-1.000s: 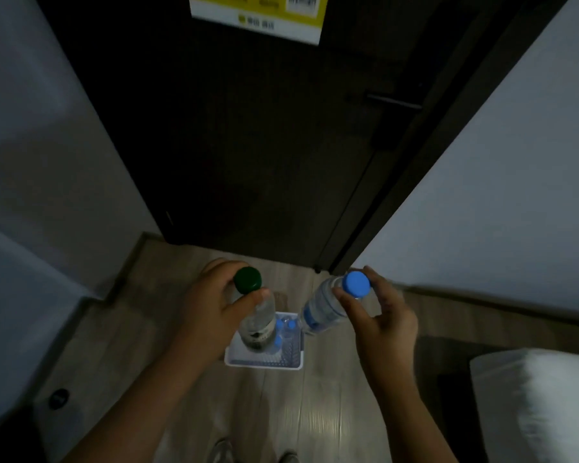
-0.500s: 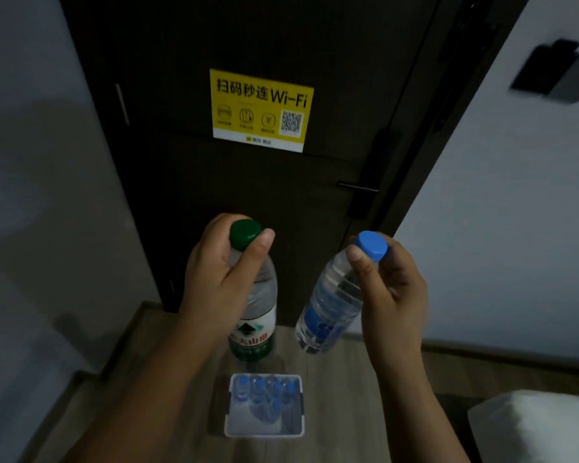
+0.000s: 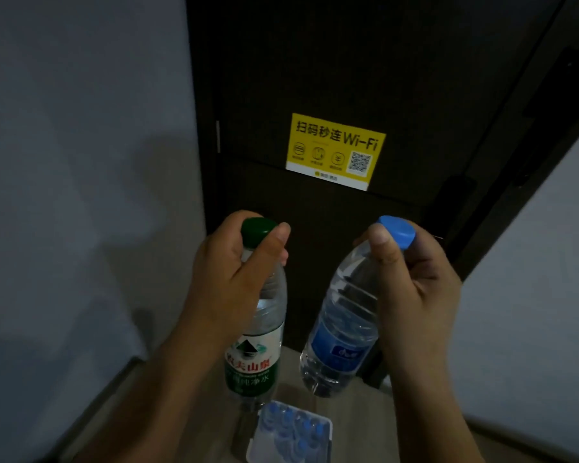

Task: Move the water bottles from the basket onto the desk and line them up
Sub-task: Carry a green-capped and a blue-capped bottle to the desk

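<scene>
Holding a green-capped bottle (image 3: 254, 362) upright in the left grip (image 3: 234, 282), curling tight round its neck just under the cap. Pinching a blue-capped bottle (image 3: 341, 329) by its cap in the right grip (image 3: 411, 289), tilting its base leftward. Hanging both above a white basket (image 3: 328, 426) on the floor, with more bottles (image 3: 291, 426) inside.
</scene>
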The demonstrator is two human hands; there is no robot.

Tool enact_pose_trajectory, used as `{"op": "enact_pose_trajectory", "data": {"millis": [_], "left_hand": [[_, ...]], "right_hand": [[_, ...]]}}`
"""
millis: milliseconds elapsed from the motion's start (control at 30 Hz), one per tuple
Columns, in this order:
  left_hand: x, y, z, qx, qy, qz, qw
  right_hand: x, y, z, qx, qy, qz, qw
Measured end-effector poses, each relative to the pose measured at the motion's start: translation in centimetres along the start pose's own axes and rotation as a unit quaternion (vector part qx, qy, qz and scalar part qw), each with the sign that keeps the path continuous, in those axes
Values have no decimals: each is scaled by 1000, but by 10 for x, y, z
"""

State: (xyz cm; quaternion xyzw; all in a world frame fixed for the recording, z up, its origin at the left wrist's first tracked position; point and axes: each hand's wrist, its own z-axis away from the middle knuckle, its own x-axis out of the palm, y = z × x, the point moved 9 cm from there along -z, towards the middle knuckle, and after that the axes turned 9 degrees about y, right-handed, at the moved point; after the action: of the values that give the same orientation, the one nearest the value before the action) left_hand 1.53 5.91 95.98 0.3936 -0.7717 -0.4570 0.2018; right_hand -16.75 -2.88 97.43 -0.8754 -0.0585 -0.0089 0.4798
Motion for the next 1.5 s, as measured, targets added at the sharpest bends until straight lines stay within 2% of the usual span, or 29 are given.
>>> {"op": "enact_pose_trajectory", "data": {"millis": [200,300,500,700,833,1033,1200,1367,1500], "left_hand": [[-20,10,9,-8,101,-69,992],[-34,15,20,-19,161,-137,977],[-84,36,71,-21,280,-188,941],[-146,75,129,-27,385,-283,878],[-174,102,169,-32,438,-333,835],[-218,157,258,-26,524,-378,763],[-243,216,346,-32,582,-436,686],[-253,276,443,-29,626,-440,643],[-254,324,525,-29,657,-475,585]], "right_hand": [[26,6,-16,1,-86,-69,994],[41,10,-19,9,-132,-113,985],[86,7,11,32,-245,-188,951],[132,-22,75,99,-353,-294,883],[146,-51,118,40,-409,-278,868],[156,-112,206,55,-510,-339,789],[131,-174,284,56,-568,-385,725],[81,-232,363,56,-613,-415,670],[34,-276,428,54,-641,-430,633]]}}
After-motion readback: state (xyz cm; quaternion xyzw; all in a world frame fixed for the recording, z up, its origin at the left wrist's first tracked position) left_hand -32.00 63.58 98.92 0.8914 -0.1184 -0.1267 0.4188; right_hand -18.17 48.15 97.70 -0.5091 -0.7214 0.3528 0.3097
